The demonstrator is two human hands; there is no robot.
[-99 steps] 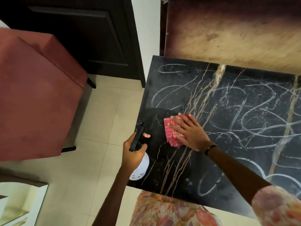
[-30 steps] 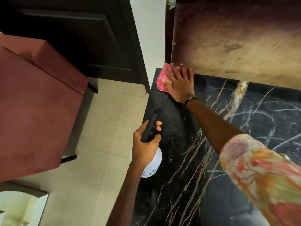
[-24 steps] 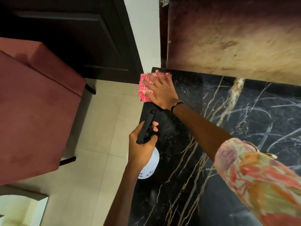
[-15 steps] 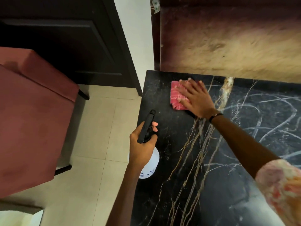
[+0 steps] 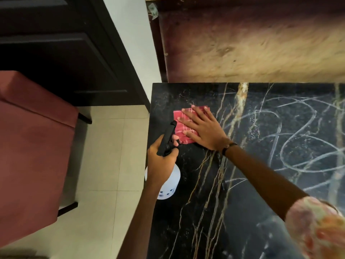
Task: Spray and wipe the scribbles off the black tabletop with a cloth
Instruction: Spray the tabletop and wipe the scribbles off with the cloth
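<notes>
One cloth [image 5: 183,128], one spray bottle [image 5: 169,181], one tabletop [image 5: 261,193]. Right hand [image 5: 203,128] pressing cloth, fingers flat, splayed; left hand [image 5: 161,163] curled gripping bottle.

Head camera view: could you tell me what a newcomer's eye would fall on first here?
First the red cloth, pressed flat under the right hand near the black tabletop's far left corner. Next the pale scribbles looping across the tabletop's right side. Then the left hand gripping the white spray bottle at the left edge.

Red checked cloth [image 5: 183,128], white spray bottle [image 5: 169,184], black gold-veined tabletop [image 5: 205,212] with pale scribbles [image 5: 298,143].
</notes>
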